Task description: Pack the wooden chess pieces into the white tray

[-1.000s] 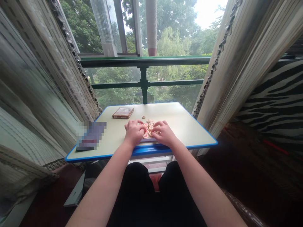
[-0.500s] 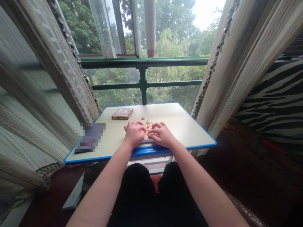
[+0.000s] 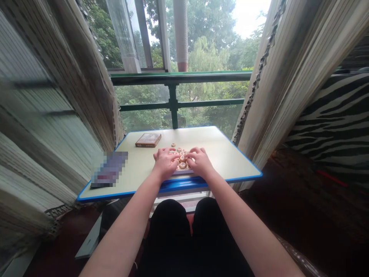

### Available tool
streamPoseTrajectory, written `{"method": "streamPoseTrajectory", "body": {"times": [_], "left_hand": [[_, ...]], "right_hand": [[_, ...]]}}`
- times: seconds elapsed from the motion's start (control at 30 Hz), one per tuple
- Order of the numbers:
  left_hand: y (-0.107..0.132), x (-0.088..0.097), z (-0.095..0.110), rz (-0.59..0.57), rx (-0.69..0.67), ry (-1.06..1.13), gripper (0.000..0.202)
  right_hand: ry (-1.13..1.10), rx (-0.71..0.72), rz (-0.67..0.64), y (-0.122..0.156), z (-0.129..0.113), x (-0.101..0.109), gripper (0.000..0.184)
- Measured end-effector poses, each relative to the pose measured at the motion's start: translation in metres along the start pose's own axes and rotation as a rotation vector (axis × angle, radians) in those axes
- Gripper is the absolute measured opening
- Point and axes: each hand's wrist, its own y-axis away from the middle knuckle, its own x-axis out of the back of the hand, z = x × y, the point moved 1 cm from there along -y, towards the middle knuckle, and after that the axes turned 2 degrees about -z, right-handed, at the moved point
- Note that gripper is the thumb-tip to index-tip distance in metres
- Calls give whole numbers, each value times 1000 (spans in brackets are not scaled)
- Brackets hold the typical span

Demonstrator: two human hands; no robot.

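Round wooden Chinese chess pieces (image 3: pixel 182 165) with red or dark characters lie close together between my hands near the table's front edge. A pale flat edge (image 3: pixel 183 172), perhaps of a tray or board, shows under them. My left hand (image 3: pixel 166 163) rests at the left of the pieces, fingers spread and thumb reaching in to touch them. From the right, my right hand (image 3: pixel 200 161) touches the pieces with bent, parted fingers. Both palms hide part of the group. One loose piece (image 3: pixel 173 145) lies farther back, apart from the others.
A flat brown box (image 3: pixel 148 140) lies at the back left of the pale, blue-edged table (image 3: pixel 230 161). A dark, blurred-out item (image 3: pixel 111 169) lies at the left edge. Curtains (image 3: pixel 265 88) hang at both sides, and a green railing (image 3: pixel 184 79) runs behind.
My hands have shifted slightly over the pieces, and the right fingers have drawn back a little. A dark-marked piece at the front middle now shows more fully. The view has turned slightly.
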Motion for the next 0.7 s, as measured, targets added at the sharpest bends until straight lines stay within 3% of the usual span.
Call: {"method": "streamPoseTrajectory", "body": {"times": [0.17, 0.4, 0.7], "left_hand": [[-1, 0, 1, -49, -19, -10, 28], [-1, 2, 1, -28, -35, 3, 26], [1, 8, -5, 190, 54, 80, 27]], "right_hand": [[-1, 15, -41, 0, -2, 0, 22], [-22, 18, -49, 0, -3, 2, 21], [-142, -53, 71, -1, -1, 6, 23]]}}
